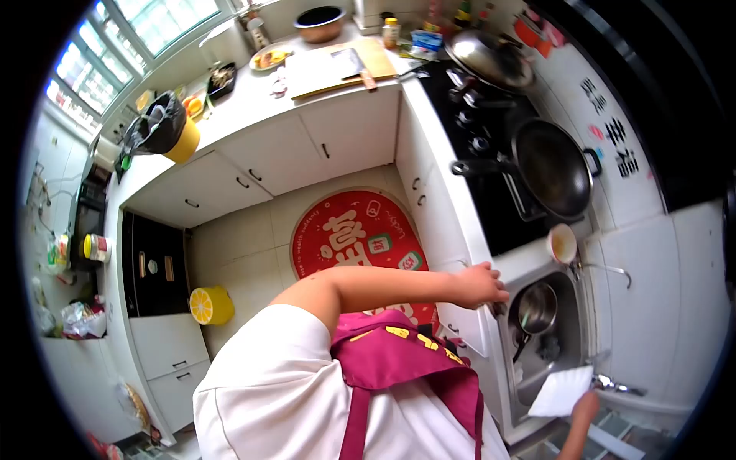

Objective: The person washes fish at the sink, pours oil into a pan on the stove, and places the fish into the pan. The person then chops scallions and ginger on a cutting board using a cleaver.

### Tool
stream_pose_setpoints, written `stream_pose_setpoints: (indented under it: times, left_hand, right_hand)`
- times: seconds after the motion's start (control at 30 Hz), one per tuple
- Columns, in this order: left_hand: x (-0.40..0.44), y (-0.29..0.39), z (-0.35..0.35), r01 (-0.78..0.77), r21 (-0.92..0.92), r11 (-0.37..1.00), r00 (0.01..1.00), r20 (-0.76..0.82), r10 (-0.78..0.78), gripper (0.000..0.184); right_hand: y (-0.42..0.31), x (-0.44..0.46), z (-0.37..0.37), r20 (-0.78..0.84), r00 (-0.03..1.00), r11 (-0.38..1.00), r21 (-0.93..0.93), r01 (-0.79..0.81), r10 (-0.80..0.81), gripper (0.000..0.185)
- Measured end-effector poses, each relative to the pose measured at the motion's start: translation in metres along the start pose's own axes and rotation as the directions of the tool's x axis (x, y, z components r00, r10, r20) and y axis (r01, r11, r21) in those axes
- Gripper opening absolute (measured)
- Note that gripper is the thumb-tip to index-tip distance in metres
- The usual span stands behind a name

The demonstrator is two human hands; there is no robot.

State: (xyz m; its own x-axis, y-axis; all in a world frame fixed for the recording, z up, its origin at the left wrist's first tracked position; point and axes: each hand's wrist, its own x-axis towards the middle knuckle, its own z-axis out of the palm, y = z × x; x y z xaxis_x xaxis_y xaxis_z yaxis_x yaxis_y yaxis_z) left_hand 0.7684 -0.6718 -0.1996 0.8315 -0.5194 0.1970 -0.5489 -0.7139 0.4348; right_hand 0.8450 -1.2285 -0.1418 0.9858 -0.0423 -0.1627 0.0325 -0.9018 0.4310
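My left hand is at the counter edge beside the sink, its fingers curled around something small and dark that I cannot make out. At the lower right, my right hand pinches a white sheet, like a paper towel or cloth, over the near end of the sink. A metal pot with a dark handle lies in the basin. A bowl with light contents stands at the sink's far corner, near the faucet.
A black wok rests on the stove, with a lidded pan beyond. A cleaver lies on a cutting board. A yellow bin stands at the left counter. A red round mat covers part of the floor.
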Motion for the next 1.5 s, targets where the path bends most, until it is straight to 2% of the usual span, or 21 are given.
stream_pose_setpoints:
  times: [0.03, 0.1, 0.2, 0.23, 0.27, 0.33, 0.37, 0.4, 0.47, 0.5, 0.57, 0.67, 0.7, 0.8, 0.9, 1.03, 1.23, 1.37, 1.43, 1.47, 1.5]
  left_hand:
    - [-0.034, -0.017, -0.014, 0.064, -0.012, 0.998, 0.998, 0.014, -0.064, 0.031]
    - [-0.104, -0.052, -0.038, 0.25, -0.052, 0.967, 0.968, -0.017, -0.251, 0.031]
    - [-0.2, -0.097, -0.067, 0.486, -0.216, 0.847, 0.853, -0.095, -0.514, 0.033]
    - [-0.212, -0.101, -0.063, 0.521, -0.276, 0.808, 0.821, -0.098, -0.563, 0.035]
    - [-0.236, -0.105, -0.08, 0.602, -0.376, 0.705, 0.732, -0.094, -0.675, 0.036]
    - [-0.3, -0.124, -0.102, 0.664, -0.547, 0.51, 0.542, -0.118, -0.832, 0.039]
    - [-0.329, -0.137, -0.103, 0.659, -0.612, 0.437, 0.444, -0.152, -0.883, 0.041]
    - [-0.355, -0.143, -0.112, 0.641, -0.658, 0.396, 0.356, -0.202, -0.912, 0.042]
    - [-0.401, -0.154, -0.131, 0.564, -0.761, 0.321, 0.171, -0.273, -0.947, 0.045]
    - [-0.421, -0.156, -0.139, 0.507, -0.815, 0.281, 0.07, -0.286, -0.956, 0.047]
    - [-0.457, -0.165, -0.148, 0.09, -0.953, 0.291, -0.051, -0.296, -0.954, 0.05]
    - [-0.497, -0.165, -0.189, -0.147, -0.967, 0.208, -0.236, -0.17, -0.957, 0.052]
    - [-0.518, -0.173, -0.191, -0.169, -0.959, 0.23, -0.286, -0.176, -0.942, 0.051]
    - [-0.55, -0.181, -0.217, -0.253, -0.92, 0.3, -0.416, -0.176, -0.892, 0.046]
    - [-0.57, -0.188, -0.235, -0.363, -0.864, 0.349, -0.564, -0.094, -0.82, 0.041]
    - [-0.585, -0.198, -0.241, -0.402, -0.823, 0.402, -0.643, -0.059, -0.764, 0.041]
    - [-0.59, -0.235, -0.268, -0.412, -0.81, 0.417, -0.691, -0.021, -0.722, 0.04]
    - [-0.602, -0.291, -0.3, -0.441, -0.821, 0.362, -0.602, -0.029, -0.798, 0.042]
    - [-0.607, -0.326, -0.314, -0.437, -0.851, 0.291, -0.511, -0.031, -0.859, 0.042]
    - [-0.606, -0.346, -0.321, -0.435, -0.864, 0.255, -0.467, -0.026, -0.884, 0.042]
    - [-0.603, -0.365, -0.33, -0.424, -0.879, 0.22, -0.415, -0.028, -0.909, 0.042]
  right_hand:
    - [-0.006, -0.015, -0.016, -0.013, 1.0, 1.0, 0.01, 0.027, -0.027, 0.025]
    - [-0.053, -0.046, -0.074, 0.132, 0.991, 0.984, 0.177, -0.004, -0.019, 0.024]
    - [-0.121, -0.054, -0.088, -0.079, 0.926, 0.848, 0.378, 0.371, -0.369, 0.023]
    - [-0.132, -0.058, -0.098, -0.017, 0.916, 0.833, 0.409, 0.372, -0.401, 0.025]
    - [-0.181, -0.062, -0.122, 0.044, 0.918, 0.813, 0.482, 0.325, -0.393, 0.026]
    - [-0.276, -0.063, -0.143, 0.002, 0.889, 0.658, 0.673, 0.337, -0.458, 0.024]
    - [-0.325, -0.059, -0.147, -0.06, 0.852, 0.491, 0.795, 0.356, -0.52, 0.023]
    - [-0.384, -0.072, -0.185, -0.042, 0.821, 0.392, 0.864, 0.316, -0.569, 0.023]
    - [-0.477, -0.061, -0.197, -0.25, 0.71, 0.139, 0.887, 0.441, -0.658, 0.02]
    - [-0.517, -0.045, -0.199, -0.239, 0.656, 0.125, 0.88, 0.458, -0.716, 0.019]
    - [-0.602, -0.06, -0.257, -0.201, 0.614, 0.176, 0.85, 0.497, -0.763, 0.017]
    - [-0.729, -0.053, -0.284, -0.339, 0.504, 0.026, 0.81, 0.586, -0.795, 0.018]
    - [-0.77, -0.052, -0.29, -0.401, 0.453, -0.052, 0.791, 0.61, -0.796, 0.02]
    - [-0.886, -0.064, -0.329, -0.41, 0.319, -0.12, 0.752, 0.648, -0.854, 0.022]
    - [-1.002, -0.083, -0.345, -0.459, 0.213, -0.22, 0.719, 0.659, -0.862, 0.024]
    - [-1.116, -0.123, -0.364, -0.395, 0.149, -0.213, 0.733, 0.646, -0.907, 0.029]
    - [-1.205, -0.154, -0.371, -0.322, 0.155, -0.145, 0.738, 0.659, -0.934, 0.028]
    - [-1.243, -0.159, -0.37, -0.268, 0.179, -0.084, 0.741, 0.667, -0.946, 0.029]
    - [-1.247, -0.153, -0.37, -0.222, 0.21, -0.032, 0.757, 0.653, -0.952, 0.031]
    - [-1.249, -0.15, -0.369, -0.248, 0.21, -0.077, 0.8, 0.595, -0.946, 0.032]
    - [-1.256, -0.144, -0.367, -0.155, 0.2, -0.02, 0.834, 0.551, -0.968, 0.032]
